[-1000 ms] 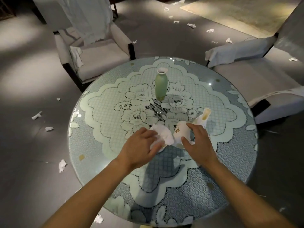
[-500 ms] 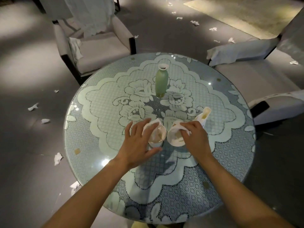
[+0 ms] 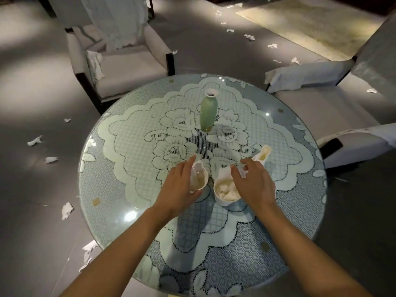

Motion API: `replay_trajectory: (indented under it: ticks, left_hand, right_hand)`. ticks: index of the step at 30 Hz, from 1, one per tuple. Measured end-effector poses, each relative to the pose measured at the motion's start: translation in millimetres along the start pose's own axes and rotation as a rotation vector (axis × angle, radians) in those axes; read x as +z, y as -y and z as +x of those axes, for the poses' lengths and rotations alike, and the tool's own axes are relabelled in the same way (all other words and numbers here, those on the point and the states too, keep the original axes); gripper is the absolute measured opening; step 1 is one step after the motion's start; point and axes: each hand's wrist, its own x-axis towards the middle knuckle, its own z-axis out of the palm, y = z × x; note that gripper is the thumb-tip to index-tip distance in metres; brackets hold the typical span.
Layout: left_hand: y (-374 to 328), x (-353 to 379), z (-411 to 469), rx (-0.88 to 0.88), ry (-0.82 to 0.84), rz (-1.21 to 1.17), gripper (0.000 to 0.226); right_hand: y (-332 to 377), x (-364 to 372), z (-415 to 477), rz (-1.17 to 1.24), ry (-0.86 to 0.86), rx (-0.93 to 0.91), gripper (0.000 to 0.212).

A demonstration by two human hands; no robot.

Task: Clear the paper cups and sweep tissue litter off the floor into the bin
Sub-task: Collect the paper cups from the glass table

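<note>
Now clearing cups, the left hand [image 3: 179, 185] wraps its spread fingers around the left cup [image 3: 199, 181] while the right hand [image 3: 252, 185] pinches tissue [image 3: 225, 174] over the right cup [image 3: 226, 191], needing stacking next.

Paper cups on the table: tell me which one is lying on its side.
The far-right cup, beyond the right hand, lies tipped over; the other two stand upright.

Hands [image 3: 216, 185] at paper cups [image 3: 226, 192] on table [image 3: 128, 211]
</note>
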Motion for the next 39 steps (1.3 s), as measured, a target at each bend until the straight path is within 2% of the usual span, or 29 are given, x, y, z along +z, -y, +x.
replay_trajectory:
  ticks: [4, 12, 16, 23, 29, 39]
  left_hand:
    - [-4, 4, 3, 0.016, 0.038, -0.043, 0.091]
    - [-14, 7, 6, -0.034, 0.152, -0.083, 0.109]
    - [-22, 11, 9, -0.029, 0.118, -0.008, 0.106]
    - [-21, 12, 6, -0.056, 0.099, -0.044, 0.095]
    - [-22, 13, 7, -0.121, 0.058, -0.211, 0.091]
    - [-20, 18, 7, -0.119, 0.050, -0.217, 0.090]
  right_hand:
    - [-10, 2, 2, 0.043, 0.068, -0.031, 0.042]
    - [-13, 4, 3, 0.125, 0.115, -0.071, 0.036]
    - [-13, -5, 5, 0.135, 0.118, -0.126, 0.028]
    - [-9, -17, 12, 0.221, 0.024, -0.215, 0.011]
    - [-21, -12, 10, 0.111, 0.099, -0.165, 0.012]
    - [-24, -26, 11, 0.167, -0.073, -0.157, 0.014]
